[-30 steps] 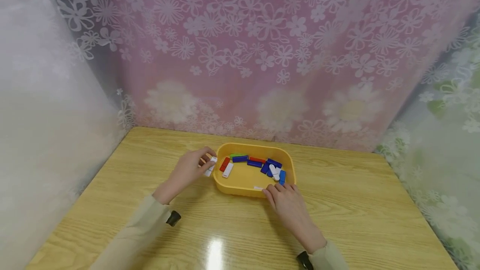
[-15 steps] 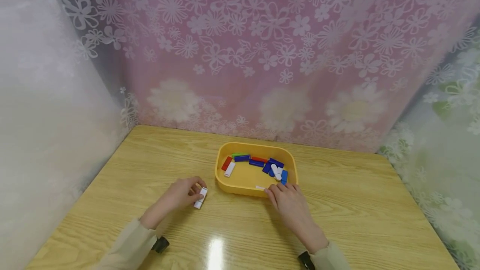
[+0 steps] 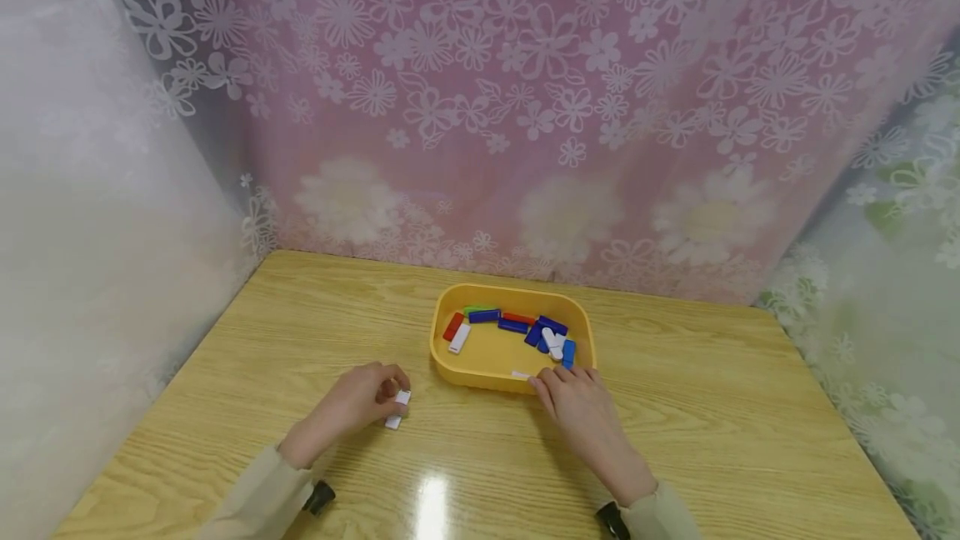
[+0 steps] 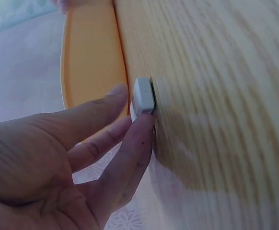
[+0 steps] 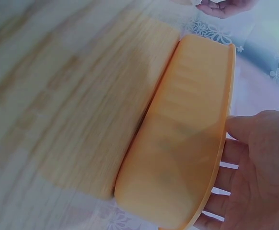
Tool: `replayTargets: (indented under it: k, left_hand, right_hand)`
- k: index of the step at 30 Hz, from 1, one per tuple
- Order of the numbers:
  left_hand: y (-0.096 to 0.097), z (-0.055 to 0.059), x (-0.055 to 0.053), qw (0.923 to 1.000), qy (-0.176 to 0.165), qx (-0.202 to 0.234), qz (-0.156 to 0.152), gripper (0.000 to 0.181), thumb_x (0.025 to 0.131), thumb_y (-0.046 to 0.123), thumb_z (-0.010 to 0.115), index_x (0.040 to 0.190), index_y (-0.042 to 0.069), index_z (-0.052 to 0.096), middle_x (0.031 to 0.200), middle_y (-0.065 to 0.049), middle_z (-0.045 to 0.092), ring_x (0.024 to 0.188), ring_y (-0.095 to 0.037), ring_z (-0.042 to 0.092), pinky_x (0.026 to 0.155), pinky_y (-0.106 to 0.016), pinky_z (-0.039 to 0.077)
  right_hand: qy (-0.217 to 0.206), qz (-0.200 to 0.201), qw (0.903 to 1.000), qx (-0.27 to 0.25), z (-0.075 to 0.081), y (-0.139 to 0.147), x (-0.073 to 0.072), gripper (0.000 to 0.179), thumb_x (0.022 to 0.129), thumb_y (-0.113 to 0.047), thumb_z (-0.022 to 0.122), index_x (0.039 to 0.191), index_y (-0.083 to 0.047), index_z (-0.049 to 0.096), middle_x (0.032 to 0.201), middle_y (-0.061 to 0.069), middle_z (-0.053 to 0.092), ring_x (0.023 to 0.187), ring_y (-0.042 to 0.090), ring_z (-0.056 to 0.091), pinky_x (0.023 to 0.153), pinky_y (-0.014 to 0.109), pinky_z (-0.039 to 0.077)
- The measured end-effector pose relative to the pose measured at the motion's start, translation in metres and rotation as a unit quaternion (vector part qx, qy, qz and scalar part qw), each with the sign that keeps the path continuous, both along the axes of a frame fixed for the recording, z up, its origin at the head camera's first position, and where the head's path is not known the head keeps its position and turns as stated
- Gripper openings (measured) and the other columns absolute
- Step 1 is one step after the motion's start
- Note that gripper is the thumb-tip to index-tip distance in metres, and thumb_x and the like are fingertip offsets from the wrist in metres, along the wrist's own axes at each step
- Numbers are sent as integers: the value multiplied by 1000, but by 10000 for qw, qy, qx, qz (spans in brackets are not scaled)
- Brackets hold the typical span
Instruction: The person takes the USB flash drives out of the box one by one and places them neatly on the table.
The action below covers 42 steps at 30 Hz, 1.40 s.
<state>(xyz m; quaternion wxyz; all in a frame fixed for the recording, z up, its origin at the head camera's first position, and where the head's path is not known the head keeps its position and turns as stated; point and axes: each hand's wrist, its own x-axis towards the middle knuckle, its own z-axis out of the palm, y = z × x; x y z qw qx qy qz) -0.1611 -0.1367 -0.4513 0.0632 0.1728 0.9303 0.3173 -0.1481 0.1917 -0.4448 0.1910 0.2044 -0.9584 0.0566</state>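
My left hand [image 3: 360, 397] is low over the table, left of the yellow tub [image 3: 480, 383]. Its thumb and fingers pinch a small white USB stick [image 3: 393, 422], partly covered by the thumb in the head view. In the left wrist view the USB stick [image 4: 144, 96] lies close over the wood, a fingertip [image 4: 143, 125] right at its end. My right hand [image 3: 583, 411] grips the tub's near rim towards its right end. In the right wrist view its fingers reach over the rim [image 5: 223, 143], with the thumb along the outside.
Inside the tub, several blue sticks [image 3: 483, 317] lie along the back and right, with a red stick [image 3: 453, 327], a white stick [image 3: 460, 339] and a rounded white piece [image 3: 552, 343]. A pink flowered curtain [image 3: 480, 148] hangs behind the wooden table [image 3: 675, 407].
My left hand has brought the white USB stick from beside the tub's left end down and left, close to the tabletop. My right hand stays on the tub's rim.
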Motion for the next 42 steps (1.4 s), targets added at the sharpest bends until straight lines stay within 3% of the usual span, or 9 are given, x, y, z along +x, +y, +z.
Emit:
replayTargets:
  k: [10,14,20,28,33,37,42]
  left_hand:
    - [-6,1,10,9999,33,97,-77,24,80,17,87,93,11,68,78,4,58,69,-10,49,61,-24,42]
    - [-5,1,11,9999,127,88,15,19,84,16,84,95,10,69,79,4,59,69,-8,51,60,-24,43]
    - [5,6,4,9969,662,129,408,5,91,12,75,95,10,72,81,5,64,71,-8,60,62,-24,50]
    - [21,14,-2,9911,1153,368,550,4,94,9,73,97,10,73,87,3,66,76,-10,63,68,-26,54]
    - [37,30,-14,9858,1515,464,560,5,95,8,72,100,9,73,92,0,68,79,-13,65,70,-29,57]
    - [55,46,-31,9833,1731,409,384,6,94,8,72,100,8,72,94,-3,68,80,-16,66,68,-29,57]
    - [80,54,-57,9837,1796,-64,60,8,95,9,71,103,6,72,94,-6,68,81,-18,67,67,-29,55]
  right_hand:
    - [110,29,9999,3,-1,1,-1,18,100,-26,65,89,-13,71,78,-1,66,74,25,61,71,38,45]
    - [77,20,10000,25,-1,2,-1,19,100,-27,65,88,-13,70,78,-1,66,75,25,61,71,38,46]
    - [105,13,9999,38,-1,1,-1,19,100,-27,65,88,-13,70,78,-1,66,75,25,62,72,39,47]
    - [125,12,9999,40,-2,1,-2,19,100,-27,65,88,-13,70,77,-1,66,74,25,61,71,38,46]
    - [119,0,9999,30,-2,1,-2,19,100,-27,66,88,-12,70,78,0,66,73,25,60,70,38,45]
    - [156,5,9999,49,-2,2,-2,18,99,-27,66,89,-12,71,78,0,67,73,26,61,71,39,46]
    - [235,57,9997,62,-4,1,-2,17,99,-27,67,89,-13,71,78,-1,67,73,26,61,71,39,47]
